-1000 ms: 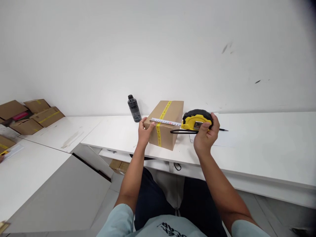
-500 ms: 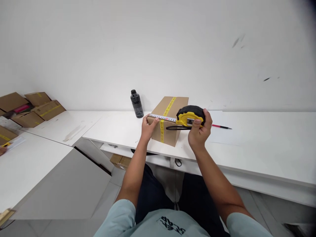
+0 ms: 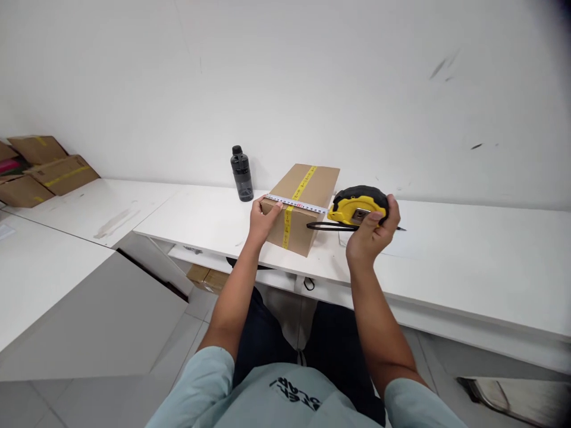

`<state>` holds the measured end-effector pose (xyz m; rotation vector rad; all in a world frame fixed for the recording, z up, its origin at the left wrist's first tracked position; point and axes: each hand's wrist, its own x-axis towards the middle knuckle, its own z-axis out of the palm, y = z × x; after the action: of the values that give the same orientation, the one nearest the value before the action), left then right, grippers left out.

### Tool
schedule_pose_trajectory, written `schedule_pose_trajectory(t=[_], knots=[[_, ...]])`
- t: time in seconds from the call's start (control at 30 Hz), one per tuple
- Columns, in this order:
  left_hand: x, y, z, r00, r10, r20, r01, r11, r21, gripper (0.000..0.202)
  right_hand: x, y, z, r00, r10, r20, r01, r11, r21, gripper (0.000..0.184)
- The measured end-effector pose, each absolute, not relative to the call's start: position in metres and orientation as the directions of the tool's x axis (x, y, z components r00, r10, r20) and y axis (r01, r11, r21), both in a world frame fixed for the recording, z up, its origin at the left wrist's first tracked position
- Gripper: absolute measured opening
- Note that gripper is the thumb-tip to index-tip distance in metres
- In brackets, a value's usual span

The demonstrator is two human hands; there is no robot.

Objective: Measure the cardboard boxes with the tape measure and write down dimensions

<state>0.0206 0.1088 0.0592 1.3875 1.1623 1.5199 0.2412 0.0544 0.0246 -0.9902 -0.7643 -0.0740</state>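
A cardboard box (image 3: pixel 322 181) with yellow printed tape stands on the white table. My left hand (image 3: pixel 262 223) is closed at its near left top corner, the thumb pressing the end of the white blade (image 3: pixel 312 208) against the box. The blade lies across the near top edge and runs just past the right corner. To the right of the box, my right hand (image 3: pixel 373 235) grips a yellow and black tape measure (image 3: pixel 361 199). Its black wrist strap (image 3: pixel 328 226) hangs out to the left, in front of the box.
A dark water bottle (image 3: pixel 242 178) stands behind the box, to its left. Several cartons (image 3: pixel 66 175) are piled at the far left. A dark pen tip (image 3: pixel 402 229) and white paper (image 3: pixel 404 246) show beside my right hand. Under the tabletop are a shelf and more cartons (image 3: pixel 207 278).
My right hand has moved right with the tape measure, so more blade is drawn out past the box corner. My left hand stays at the left corner. The whole view has shifted slightly.
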Motion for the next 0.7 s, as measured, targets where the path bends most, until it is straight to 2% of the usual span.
schedule_pose_trajectory(t=[0.27, 0.7], knots=[[0.021, 0.108, 0.057, -0.108, 0.929, 0.353, 0.049, -0.349, 0.936, 0.058, 0.229, 0.065, 0.021, 0.693, 0.277, 0.665, 0.43, 0.581, -0.691, 0.077], [0.02, 0.11, 0.057, -0.093, 0.928, 0.359, 0.054, -0.356, 0.933, 0.059, 0.229, 0.063, 0.019, 0.698, 0.305, 0.648, 0.413, 0.567, -0.713, 0.078]])
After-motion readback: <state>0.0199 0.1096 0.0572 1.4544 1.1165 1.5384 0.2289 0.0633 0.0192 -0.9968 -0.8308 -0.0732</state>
